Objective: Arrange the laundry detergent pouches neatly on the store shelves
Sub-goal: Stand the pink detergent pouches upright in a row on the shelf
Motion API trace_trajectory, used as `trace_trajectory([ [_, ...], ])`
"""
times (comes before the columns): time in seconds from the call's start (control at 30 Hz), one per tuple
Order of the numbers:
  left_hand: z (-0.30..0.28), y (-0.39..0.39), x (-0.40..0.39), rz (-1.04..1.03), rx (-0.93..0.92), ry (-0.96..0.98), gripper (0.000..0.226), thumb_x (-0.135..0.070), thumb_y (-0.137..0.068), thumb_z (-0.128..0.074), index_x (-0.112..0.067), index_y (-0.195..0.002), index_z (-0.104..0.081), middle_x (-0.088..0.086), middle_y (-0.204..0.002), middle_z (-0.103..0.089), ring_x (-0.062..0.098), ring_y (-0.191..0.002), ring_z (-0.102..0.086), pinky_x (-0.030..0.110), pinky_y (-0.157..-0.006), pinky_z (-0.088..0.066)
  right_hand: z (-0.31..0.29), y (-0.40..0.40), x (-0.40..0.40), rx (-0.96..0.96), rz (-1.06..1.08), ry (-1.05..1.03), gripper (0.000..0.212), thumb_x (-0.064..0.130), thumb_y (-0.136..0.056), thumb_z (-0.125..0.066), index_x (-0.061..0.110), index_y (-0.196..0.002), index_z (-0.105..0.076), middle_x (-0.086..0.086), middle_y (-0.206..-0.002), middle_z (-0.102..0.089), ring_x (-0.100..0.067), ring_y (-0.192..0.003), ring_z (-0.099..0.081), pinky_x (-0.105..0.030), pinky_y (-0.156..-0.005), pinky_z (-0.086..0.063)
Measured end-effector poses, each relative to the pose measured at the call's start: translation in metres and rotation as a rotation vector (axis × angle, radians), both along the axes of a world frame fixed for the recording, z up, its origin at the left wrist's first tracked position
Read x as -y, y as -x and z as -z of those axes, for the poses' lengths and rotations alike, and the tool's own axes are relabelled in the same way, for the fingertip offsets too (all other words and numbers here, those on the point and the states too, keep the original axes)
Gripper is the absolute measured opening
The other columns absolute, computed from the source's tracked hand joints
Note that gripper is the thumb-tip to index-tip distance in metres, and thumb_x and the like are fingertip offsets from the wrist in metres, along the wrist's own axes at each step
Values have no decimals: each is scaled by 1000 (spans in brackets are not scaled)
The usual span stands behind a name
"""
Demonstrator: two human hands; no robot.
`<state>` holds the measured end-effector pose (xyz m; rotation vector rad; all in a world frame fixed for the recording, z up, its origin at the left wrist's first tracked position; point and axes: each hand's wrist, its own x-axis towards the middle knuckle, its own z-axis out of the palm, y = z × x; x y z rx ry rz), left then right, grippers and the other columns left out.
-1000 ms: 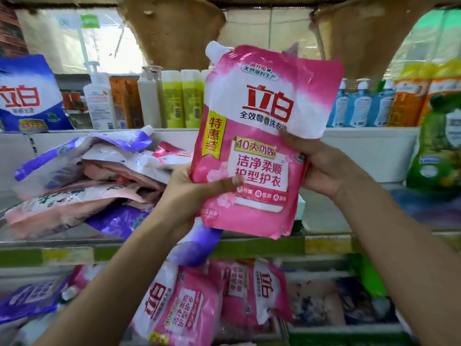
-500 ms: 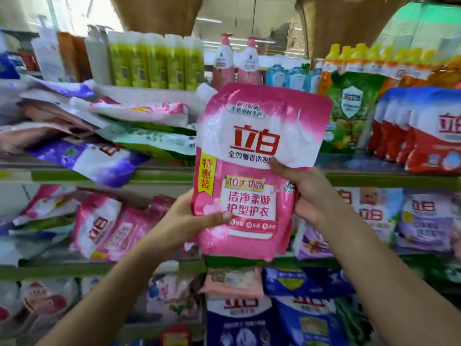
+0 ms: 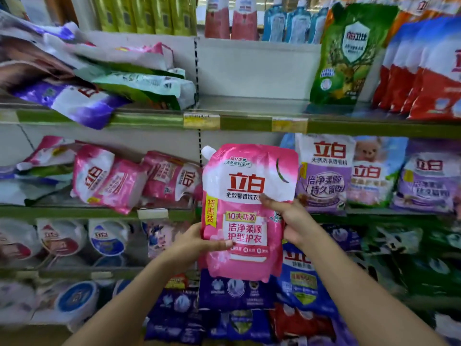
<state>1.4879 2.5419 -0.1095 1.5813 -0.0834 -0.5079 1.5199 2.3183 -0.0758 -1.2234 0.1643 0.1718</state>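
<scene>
Pink and glossy, the detergent pouch (image 3: 245, 211) stands upright between my two hands in front of the shelves, its printed face turned toward me. A white band crosses its upper half under big red characters, a yellow strip with red lettering runs down its left edge, and a white label panel with red text sits lower down. A small white spout (image 3: 207, 151) juts from its top left corner. The film is creased near the top and catches the light.

My left hand (image 3: 193, 242) grips the lower left edge, thumb curled across the front near the label, the other fingers hidden behind. My right hand (image 3: 290, 219) pinches the right edge higher up, thumb pressed on the front just under the red characters, its fingers behind the pouch too.

Behind the pouch runs the green-edged shelf (image 3: 249, 123), with a bare stretch above it. To the left, more pink pouches (image 3: 109, 177) lie tipped and overlapping on the middle shelf. To the right, purple bags (image 3: 324, 176) stand in an upright row.
</scene>
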Motion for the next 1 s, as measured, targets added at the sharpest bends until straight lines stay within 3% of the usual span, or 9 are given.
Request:
trace_trajectory([
  [0.17,48,-37,5,-29,-28,-4,52,-18,-75,-78,-9,-119,-53,11,-112,-71,25,-101,-70,33,-80,-57,48,-44,2,-57,-13,9,23,9,-81,-73,8,-103,-67,-13,-100,-75,-32,-88,-73,-46,-74,-59],
  [0.3,71,-88,9,-68,2,-2,44,-19,-73,-76,-7,-110,-56,14,-96,-69,21,-77,-69,32,-67,-57,74,-103,3,-47,-38,35,49,14,-69,-80,3,-114,-64,-17,-100,-74,-35,-88,-72,-48,-75,-59],
  [0.4,71,-134,7,-18,48,70,34,-10,-78,-71,-7,-109,-58,18,-107,-69,29,-95,-69,43,-85,-57,74,-150,2,-12,-67,17,40,15,-72,-77,4,-109,-66,-14,-91,-75,-32,-79,-73,-45,-71,-60],
  [0.5,61,-180,6,-36,56,101,31,-4,-82,-67,-6,-111,-57,8,-98,-75,25,-94,-72,37,-78,-59,63,-198,2,45,-65,24,40,15,-73,-77,5,-111,-66,-15,-98,-75,-33,-86,-73,-50,-79,-58],
  [0.6,54,-228,7,-79,93,19,46,-14,-71,-75,-6,-112,-57,10,-105,-73,28,-100,-70,44,-87,-57,55,-240,1,90,-66,41,56,17,-64,-82,6,-116,-64,-16,-105,-73,-35,-95,-71,-55,-85,-55],
  [0.7,59,-274,9,-86,118,48,52,-10,-72,-77,-1,-118,-56,15,-112,-71,31,-104,-68,51,-89,-54,56,-277,2,198,-107,26,37,16,-75,-75,10,-110,-64,-13,-105,-73,-30,-94,-72,-46,-80,-58],
  [0.83,79,-320,13,-6,247,64,53,-2,-77,-73,-6,-128,-55,13,-123,-67,30,-114,-63,50,-99,-47,73,-317,9,403,-121,93,56,24,-75,-76,10,-127,-58,-9,-121,-69,-26,-111,-66,-45,-92,-53],
  [0.93,94,-332,18,-80,307,64,54,-9,-75,-78,-15,-125,-59,5,-118,-70,25,-109,-67,49,-97,-50,90,-333,21,445,-60,67,43,23,-85,-69,6,-124,-60,-10,-118,-70,-27,-110,-66,-49,-101,-48],
  [1.0,102,-333,19,-128,325,94,56,-10,-75,-78,-18,-126,-56,2,-116,-71,23,-107,-68,44,-91,-54,101,-336,27,411,-7,61,45,28,-85,-69,5,-123,-61,-9,-116,-71,-28,-109,-67,-52,-105,-44],
])
